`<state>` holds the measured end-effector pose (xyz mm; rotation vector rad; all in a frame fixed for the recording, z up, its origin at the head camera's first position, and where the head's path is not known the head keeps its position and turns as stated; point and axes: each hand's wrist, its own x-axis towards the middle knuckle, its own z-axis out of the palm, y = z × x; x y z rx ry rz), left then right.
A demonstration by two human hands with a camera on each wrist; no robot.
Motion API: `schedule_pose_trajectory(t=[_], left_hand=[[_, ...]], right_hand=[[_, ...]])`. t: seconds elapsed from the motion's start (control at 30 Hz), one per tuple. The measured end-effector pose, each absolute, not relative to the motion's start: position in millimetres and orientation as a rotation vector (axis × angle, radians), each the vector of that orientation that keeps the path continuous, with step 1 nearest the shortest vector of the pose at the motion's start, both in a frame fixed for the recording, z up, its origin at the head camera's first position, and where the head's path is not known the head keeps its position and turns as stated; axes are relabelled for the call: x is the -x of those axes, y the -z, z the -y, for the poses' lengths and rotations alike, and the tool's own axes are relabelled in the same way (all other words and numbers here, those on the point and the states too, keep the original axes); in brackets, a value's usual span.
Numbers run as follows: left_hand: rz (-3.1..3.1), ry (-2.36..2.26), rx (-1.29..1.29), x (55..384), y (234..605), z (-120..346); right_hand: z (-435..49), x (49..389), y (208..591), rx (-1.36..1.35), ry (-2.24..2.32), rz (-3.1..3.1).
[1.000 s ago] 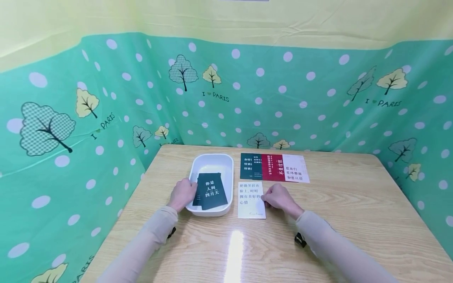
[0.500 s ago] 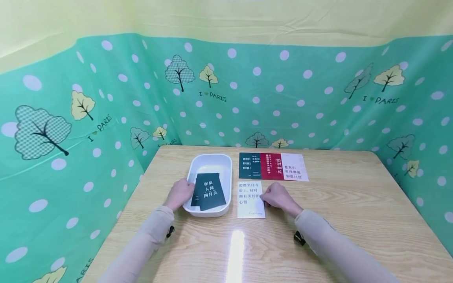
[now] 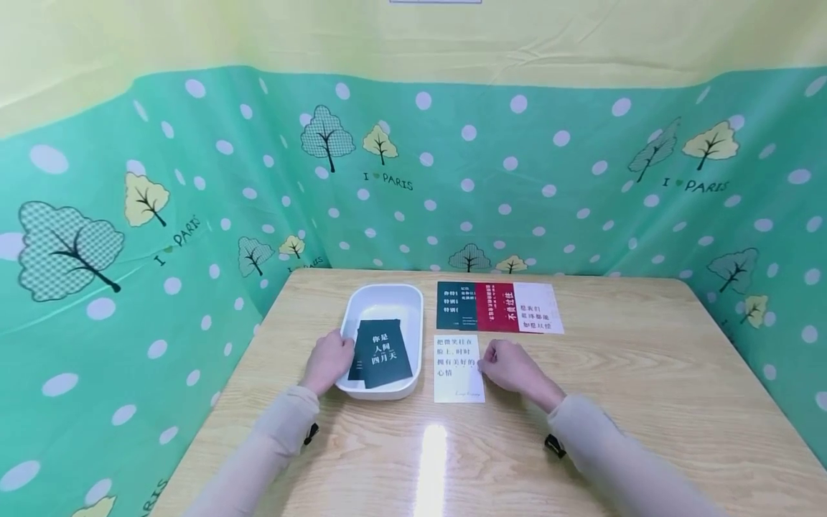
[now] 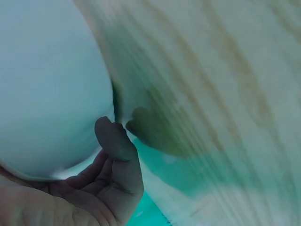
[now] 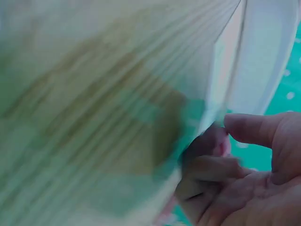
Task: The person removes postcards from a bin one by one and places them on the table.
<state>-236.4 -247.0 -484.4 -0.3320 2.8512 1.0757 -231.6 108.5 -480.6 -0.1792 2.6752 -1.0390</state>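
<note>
A white plastic basin (image 3: 411, 294) stands left of centre on the table, with dark green cards (image 3: 388, 370) lying overlapped inside it. My left hand (image 3: 328, 361) grips the basin's left side, and the left wrist view shows the thumb and curled fingers close around its wall. A white card (image 3: 457, 388) with printed characters lies flat to the basin's right. At that card's right edge is my right hand (image 3: 513, 366), its thumb and curled index finger pinching the edge; in the right wrist view the fingertips are blurred and the contact is partly hidden.
Behind the white card lies an overlapping row of dark green cards (image 3: 447, 305), a red card (image 3: 494, 316) and a pale pink card (image 3: 539, 305). The wooden table (image 3: 646, 380) extends right and forward. A green dotted curtain (image 3: 549, 172) hangs along the back and sides.
My right wrist and forearm have shifted slightly right, while the fingers stay at the white card's edge. The left hand keeps its grip on the basin. The head view tilts a little.
</note>
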Motion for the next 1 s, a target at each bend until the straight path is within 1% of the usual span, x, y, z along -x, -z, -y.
schedule_pose_trajectory(t=[0.23,0.37,0.47,0.67,1.0], left_hand=[[-2.888,-1.06,0.347,236.3,488.8,247.1],[-2.886,-1.059,0.35,237.7,487.6,245.9],[-2.89,-1.06,0.357,238.1,486.2,244.4],[-2.882,-1.06,0.374,237.6,486.2,243.5],[-2.895,-1.047,0.37,236.6,489.9,243.5]], right_hand=[[-105.9,188.6,466.5,0.548,0.82,-2.811],[-108.1,169.2,464.6,0.661,0.742,-2.784],[-109.1,163.7,465.9,0.692,0.717,-2.786],[-109.3,164.4,471.6,0.71,0.666,-2.794],[-107.0,164.8,475.4,0.596,0.68,-2.774]])
